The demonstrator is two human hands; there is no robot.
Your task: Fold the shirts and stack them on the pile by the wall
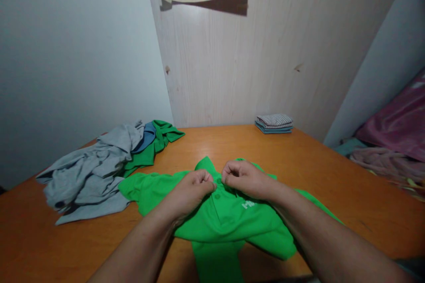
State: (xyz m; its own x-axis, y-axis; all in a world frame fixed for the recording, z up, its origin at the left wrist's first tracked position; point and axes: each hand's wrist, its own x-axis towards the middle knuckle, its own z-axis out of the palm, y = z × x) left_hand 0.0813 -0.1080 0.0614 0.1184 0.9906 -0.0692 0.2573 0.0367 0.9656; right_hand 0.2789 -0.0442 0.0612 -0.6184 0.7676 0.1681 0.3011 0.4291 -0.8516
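Pale walls (76,44) are enclosing an orange-brown table (212,141), on which cloth is lying loose and folded. Over its near edge, at the middle, the left hand (194,188) and the right hand (247,180) are hovering close together but apart, each with thumb and fingers pinching a green shirt (199,221) on either side of the buttons (218,196) below its collar (206,166). That shirt is lying rumpled along the near edge, its front uppermost, small white lettering (248,204) showing beside the right wrist. Judging by its drape, the knit is probably behaving as something light, soft and limp, sagging wherever nothing is supporting it; the doubled button strip and collar are likely offering the firmest hold, while the shoulders would be suiting a wider grip. Toward the left edge, a grey garment (89,172) is sprawling in a heap, with a blue cloth (146,138) and another green garment (166,135) bunching behind it. Near the far right corner, a folded stack (274,124) is sitting squarely, striped cloth uppermost.
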